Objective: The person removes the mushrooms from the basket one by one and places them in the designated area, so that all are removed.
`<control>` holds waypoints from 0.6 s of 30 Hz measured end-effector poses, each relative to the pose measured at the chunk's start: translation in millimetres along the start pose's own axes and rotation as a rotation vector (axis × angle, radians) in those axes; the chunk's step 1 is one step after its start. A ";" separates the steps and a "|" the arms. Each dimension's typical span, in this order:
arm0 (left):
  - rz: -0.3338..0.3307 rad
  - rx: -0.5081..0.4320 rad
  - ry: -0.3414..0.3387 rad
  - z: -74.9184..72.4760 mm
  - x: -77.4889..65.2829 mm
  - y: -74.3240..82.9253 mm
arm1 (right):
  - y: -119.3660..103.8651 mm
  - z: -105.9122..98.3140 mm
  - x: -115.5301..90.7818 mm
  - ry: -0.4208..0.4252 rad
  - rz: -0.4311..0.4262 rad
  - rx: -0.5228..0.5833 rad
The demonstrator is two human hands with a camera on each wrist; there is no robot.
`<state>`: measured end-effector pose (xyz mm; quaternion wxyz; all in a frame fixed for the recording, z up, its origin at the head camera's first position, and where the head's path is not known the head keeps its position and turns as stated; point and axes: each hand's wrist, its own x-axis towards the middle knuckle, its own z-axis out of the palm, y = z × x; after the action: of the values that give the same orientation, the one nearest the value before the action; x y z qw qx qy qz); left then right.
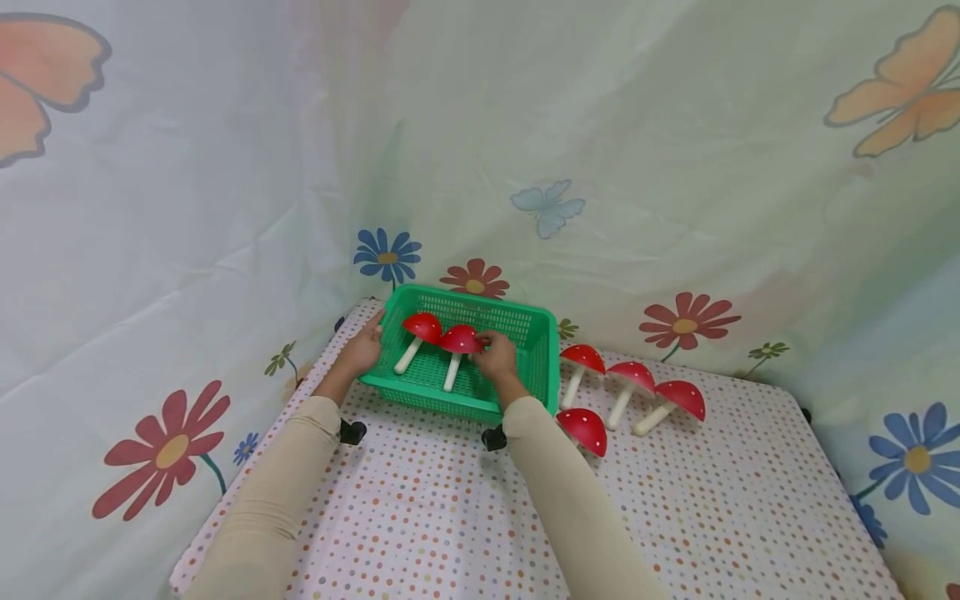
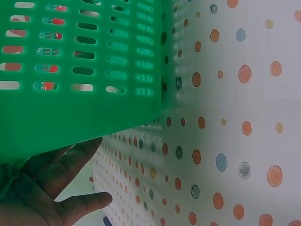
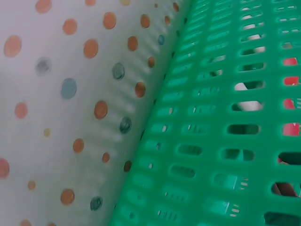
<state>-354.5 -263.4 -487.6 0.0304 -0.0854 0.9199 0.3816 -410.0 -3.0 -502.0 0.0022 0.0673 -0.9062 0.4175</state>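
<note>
Fingers of R hand (image 1: pixel 497 358), curled, pinch the cap edge of a red mushroom (image 1: pixel 459 340) lying in the green basket (image 1: pixel 420 400). L hand (image 1: pixel 363 346), fingers extended & thumb apart, touches outside of basket's L end. B/w hands, just L of pinched one, a 2nd mushroom (image 1: pixel 423 327), also in basket. To R of R hand, outside basket: 3 mushrooms (image 1: pixel 632 377) in a row, single mushroom (image 1: pixel 585 429) just nearer, all on dotted cloth (image 1: pixel 427 508). Beyond hands, flowered sheet (image 1: pixel 637 208).

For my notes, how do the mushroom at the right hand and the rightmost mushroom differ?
The mushroom at the right hand lies in the basket; the rightmost mushroom, on the tablecloth. The first's stem points nearly straight down the head view, the rightmost's down-left. Both have red caps.
</note>
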 end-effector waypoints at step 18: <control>0.006 0.031 0.003 -1.1 -3.2 3.7 | -12.1 4.2 -6.4 0.048 -0.134 -0.416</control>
<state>-352.0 -261.1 -483.9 0.0293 -0.0830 0.9259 0.3674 -402.0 -13.2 -495.9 0.0655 0.1156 -0.9660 0.2219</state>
